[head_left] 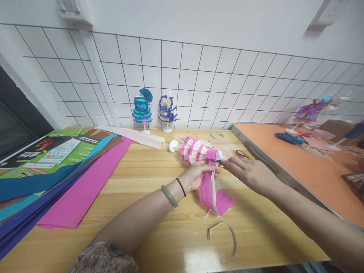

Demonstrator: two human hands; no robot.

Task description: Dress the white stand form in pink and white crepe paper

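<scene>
My left hand (196, 175) is wrapped around a small white dress form (219, 155), which lies tilted on its side above the table. Ruffles of pink and white crepe paper (193, 151) cover the form's lower part, and its round white base (173, 146) points left. From under my left thumb hangs a pink crepe paper strip (209, 189) with a pale edge, its end folded on the tabletop. My right hand (251, 172) has its fingers stretched out flat, their tips at the form's neck; whether they touch it is unclear.
A pale curled strip (234, 239) lies in front. To the left are folded crepe sheets, the outermost pink (93, 185), and a cream strip (136, 135). Dressed forms in teal (141, 110) and purple (167, 113) stand at the back. Red-handled scissors (242, 153) lie near an orange table (298, 167).
</scene>
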